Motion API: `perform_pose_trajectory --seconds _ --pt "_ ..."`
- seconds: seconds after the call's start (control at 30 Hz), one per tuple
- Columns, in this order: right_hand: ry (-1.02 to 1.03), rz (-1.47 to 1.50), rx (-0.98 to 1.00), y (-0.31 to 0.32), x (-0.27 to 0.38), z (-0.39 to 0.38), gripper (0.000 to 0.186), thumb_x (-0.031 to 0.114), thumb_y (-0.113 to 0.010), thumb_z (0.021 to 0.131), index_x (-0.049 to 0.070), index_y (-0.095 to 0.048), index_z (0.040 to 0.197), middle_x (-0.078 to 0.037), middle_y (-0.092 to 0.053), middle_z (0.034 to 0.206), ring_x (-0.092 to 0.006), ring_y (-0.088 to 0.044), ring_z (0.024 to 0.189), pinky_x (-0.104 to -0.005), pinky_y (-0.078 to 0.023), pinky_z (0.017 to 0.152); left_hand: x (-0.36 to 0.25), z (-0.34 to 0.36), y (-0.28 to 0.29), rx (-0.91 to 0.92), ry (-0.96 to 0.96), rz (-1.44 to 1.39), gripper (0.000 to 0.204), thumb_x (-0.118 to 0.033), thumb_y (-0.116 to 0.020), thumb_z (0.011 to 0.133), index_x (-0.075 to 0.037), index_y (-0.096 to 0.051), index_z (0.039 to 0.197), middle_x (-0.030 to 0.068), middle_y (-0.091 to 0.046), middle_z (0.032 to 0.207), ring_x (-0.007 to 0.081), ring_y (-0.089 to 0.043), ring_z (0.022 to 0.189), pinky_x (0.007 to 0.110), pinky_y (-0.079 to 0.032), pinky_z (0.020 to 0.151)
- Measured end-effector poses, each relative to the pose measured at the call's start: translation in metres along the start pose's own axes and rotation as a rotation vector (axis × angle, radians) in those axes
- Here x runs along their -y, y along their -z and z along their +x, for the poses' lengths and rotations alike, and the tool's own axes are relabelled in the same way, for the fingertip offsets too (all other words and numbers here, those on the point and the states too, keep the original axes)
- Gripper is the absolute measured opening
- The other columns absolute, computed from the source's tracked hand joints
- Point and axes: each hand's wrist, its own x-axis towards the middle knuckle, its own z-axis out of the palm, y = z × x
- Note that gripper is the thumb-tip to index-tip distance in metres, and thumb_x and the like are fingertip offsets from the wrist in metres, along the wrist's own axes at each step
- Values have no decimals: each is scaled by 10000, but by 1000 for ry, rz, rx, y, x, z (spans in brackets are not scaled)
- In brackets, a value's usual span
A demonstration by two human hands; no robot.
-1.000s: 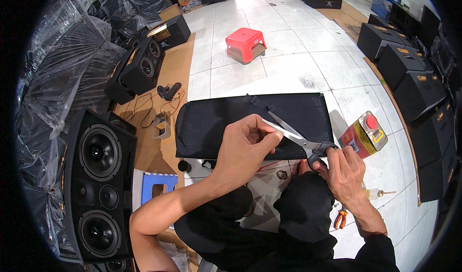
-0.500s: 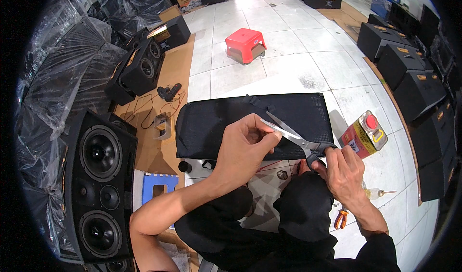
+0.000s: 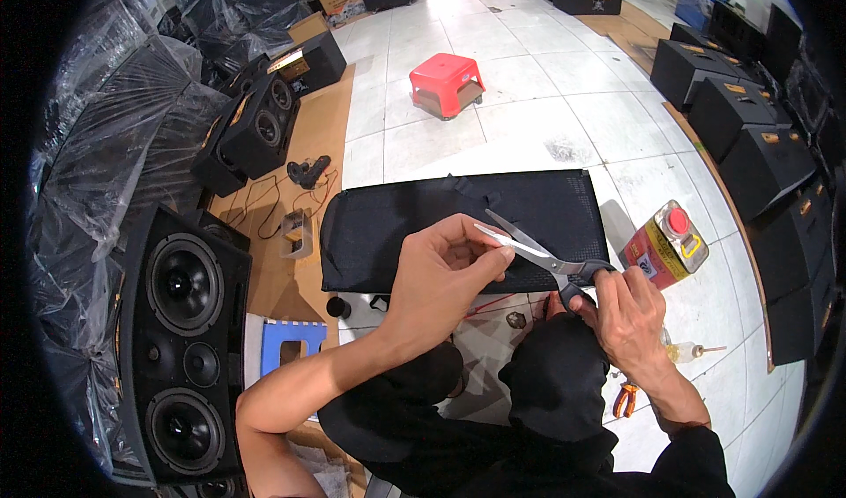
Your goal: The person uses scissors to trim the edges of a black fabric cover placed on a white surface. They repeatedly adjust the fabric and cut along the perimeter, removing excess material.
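Hands first, head view: left hand [image 3: 445, 264] has thumb and forefinger pinched together right at one scissor blade; cannot tell whether something small sits between them. Right hand [image 3: 630, 313] grips the scissors [image 3: 541, 258] by their dark handles, blades spread apart. Scissors sit between the two hands, above a black panel [image 3: 397, 225].

Main hazard, as I judge it: left fingertips beside a bare edge. Closing the handles with thumb badly placed, or a slip of the pinch, could nick skin. Second: tips point out over the panel; a dropped or lurching blade might scratch or snag its covering.

Also noted: metal can [image 3: 665, 256] with red cap stands near the right hand; a wide elbow or wrist swing might knock it. Orange-handled pliers [image 3: 625, 401] lie on floor tiles below the right forearm, perhaps a trip point on rising.
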Motion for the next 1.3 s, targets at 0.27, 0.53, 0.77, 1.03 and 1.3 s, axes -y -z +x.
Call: perform_pose_trajectory --seconds 0.27,0.53,0.77,1.03,1.3 --pt "-7 9 -7 1 2 1 328 318 -727 866 19 -591 849 -38 -492 679 -187 -470 626 -321 -398 495 0 -1 -1 -16 -2 12 65 -41 -689 919 -6 -638 938 61 -676 917 84 -614 790 239 -509 737" --pt "0 9 -13 -1 2 2 315 310 -719 882 22 -596 848 -28 -485 669 -177 -464 610 -314 -389 482 3 2 -4 -56 -28 36 96 -41 -666 925 31 -603 928 56 -657 852 60 -600 760 225 -512 701" --pt "19 -13 -34 -2 3 3 319 307 -717 893 21 -589 836 -22 -470 657 -167 -457 599 -304 -375 453 7 3 -6 -78 -66 32 107 -46 -668 927 24 -588 915 37 -645 836 38 -572 746 208 -467 659" --pt "36 -11 -40 -2 2 3 324 295 -704 914 12 -582 817 -27 -449 643 -163 -440 578 -302 -365 442 8 4 -7 -95 -69 44 117 -48 -670 925 9 -571 900 17 -626 827 17 -538 730 199 -428 627" --pt "43 -4 -35 -3 1 3 338 308 -682 931 5 -585 816 -32 -456 635 -164 -438 571 -299 -357 437 8 4 -8 -97 -71 15 118 -39 -667 922 6 -561 895 29 -630 834 24 -556 744 197 -442 649"
